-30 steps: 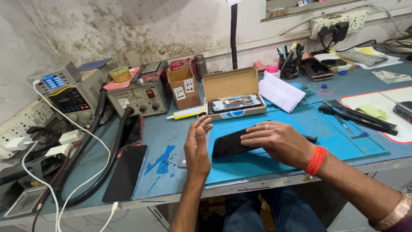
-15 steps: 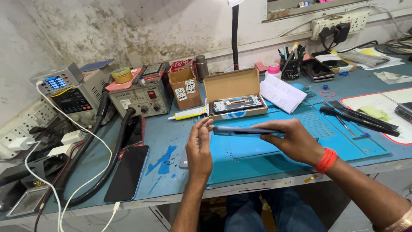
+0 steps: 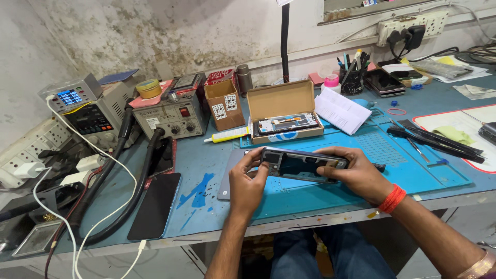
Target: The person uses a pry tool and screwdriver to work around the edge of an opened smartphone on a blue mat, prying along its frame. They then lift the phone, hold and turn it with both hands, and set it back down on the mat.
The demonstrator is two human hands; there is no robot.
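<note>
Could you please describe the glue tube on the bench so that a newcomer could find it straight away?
On the blue workbench, look behind the blue work mat for the open cardboard box holding a phone part. The glue tube lies flat just left of that box. It alone there is slim and yellow with a white nozzle.

Left hand [image 3: 247,182] and right hand [image 3: 355,173] covered both ends of the dark opened phone body [image 3: 302,165]; its inner parts were too small to tell. Grey flat panel [image 3: 226,181] sat partly hidden beneath it. Red-edged white mat [image 3: 454,120] and black device [image 3: 488,132] were cut off by right edge.
</note>
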